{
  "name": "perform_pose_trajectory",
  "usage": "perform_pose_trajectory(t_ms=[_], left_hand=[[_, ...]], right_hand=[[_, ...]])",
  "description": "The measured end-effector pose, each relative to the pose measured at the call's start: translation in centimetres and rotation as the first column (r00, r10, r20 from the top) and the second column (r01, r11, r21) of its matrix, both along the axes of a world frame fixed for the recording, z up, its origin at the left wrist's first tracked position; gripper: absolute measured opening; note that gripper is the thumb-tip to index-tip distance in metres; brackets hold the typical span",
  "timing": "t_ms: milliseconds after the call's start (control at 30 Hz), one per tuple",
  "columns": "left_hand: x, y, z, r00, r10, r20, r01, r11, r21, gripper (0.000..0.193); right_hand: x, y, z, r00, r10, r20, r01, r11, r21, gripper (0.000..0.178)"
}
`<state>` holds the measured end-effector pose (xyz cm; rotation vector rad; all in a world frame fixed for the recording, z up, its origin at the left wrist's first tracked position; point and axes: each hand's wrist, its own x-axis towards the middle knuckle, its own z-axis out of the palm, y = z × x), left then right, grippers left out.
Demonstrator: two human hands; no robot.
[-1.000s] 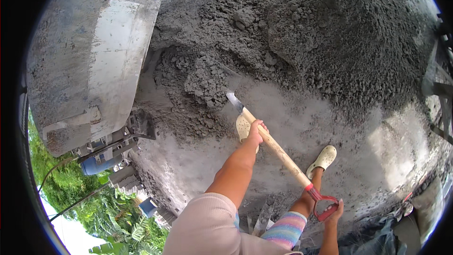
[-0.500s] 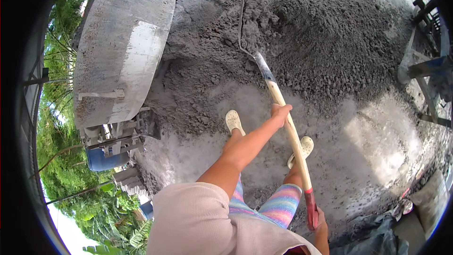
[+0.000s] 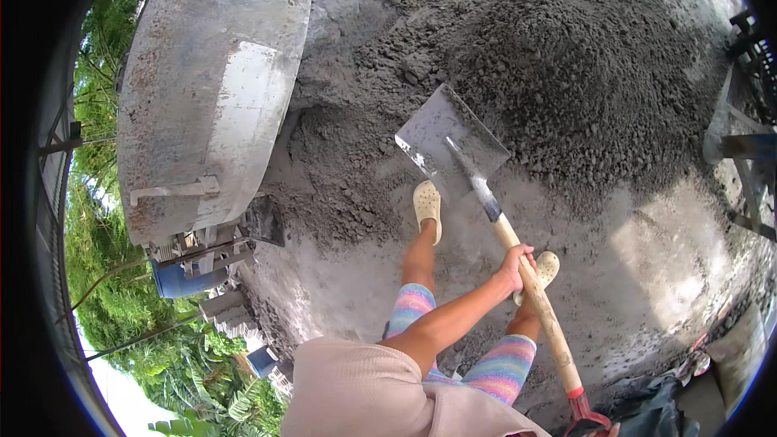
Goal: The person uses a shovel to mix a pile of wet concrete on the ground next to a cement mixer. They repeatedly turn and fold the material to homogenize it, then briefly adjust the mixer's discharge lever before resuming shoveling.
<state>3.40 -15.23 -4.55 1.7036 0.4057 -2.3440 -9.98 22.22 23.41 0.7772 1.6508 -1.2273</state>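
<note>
A square-bladed shovel (image 3: 538, 295) with a pale wooden shaft slants across the view. Its grey metal blade (image 3: 441, 125) shows broad side up, with only a thin grey smear on it, over the near edge of the damp grey mix. My left hand (image 3: 518, 267) is wrapped round the middle of the shaft. At the bottom edge is the shovel's red grip (image 3: 584, 413); my right hand is almost wholly cut off there, only a sliver seeming to show at the grip. A large dark grey heap of mix (image 3: 599, 73) lies beyond the blade to the right.
A big rusty grey metal drum (image 3: 202, 105) stands at left, with loose mix (image 3: 340, 170) beside it. Below it is a blue barrel (image 3: 186, 277). My feet in cream clogs (image 3: 427, 202) stand on dusty concrete. Dark sheeting (image 3: 647, 405) and a frame (image 3: 749, 150) are at right.
The shovel has come back toward me, its blade turning from edge-on to broad side. My left hand has moved right and nearer; the red grip has dropped toward the bottom edge.
</note>
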Motion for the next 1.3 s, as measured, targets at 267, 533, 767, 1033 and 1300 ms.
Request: perform_pose_trajectory(t_ms=[267,533,767,1033,1300], left_hand=[[16.4,-29.8,-10.0,0.952,0.307,-0.007,-0.301,0.926,-0.230,0.017],[25.1,-38.8,-15.2,0.997,0.078,0.025,-0.067,0.953,-0.295,0.021],[23.2,-39.1,-18.7,0.945,0.317,0.076,-0.263,0.879,-0.397,0.016],[25.2,-35.5,-16.5,0.939,0.042,0.341,0.079,0.939,-0.335,0.021],[13.7,-22.0,-14.4,0.917,-0.138,0.374,0.231,0.949,-0.217,0.013]], right_hand=[[8.1,-30.9,-14.1,0.953,0.090,-0.291,-0.050,0.988,0.145,0.037],[15.2,-39.4,-23.7,0.983,-0.176,-0.048,0.183,0.952,0.247,0.036],[14.4,-36.8,-33.4,0.979,-0.203,0.025,0.194,0.961,0.199,0.037],[19.0,-30.4,-28.6,0.966,-0.252,0.058,0.243,0.963,0.119,0.030],[14.0,-16.6,-25.3,0.855,-0.412,0.315,0.314,0.895,0.318,0.040]])
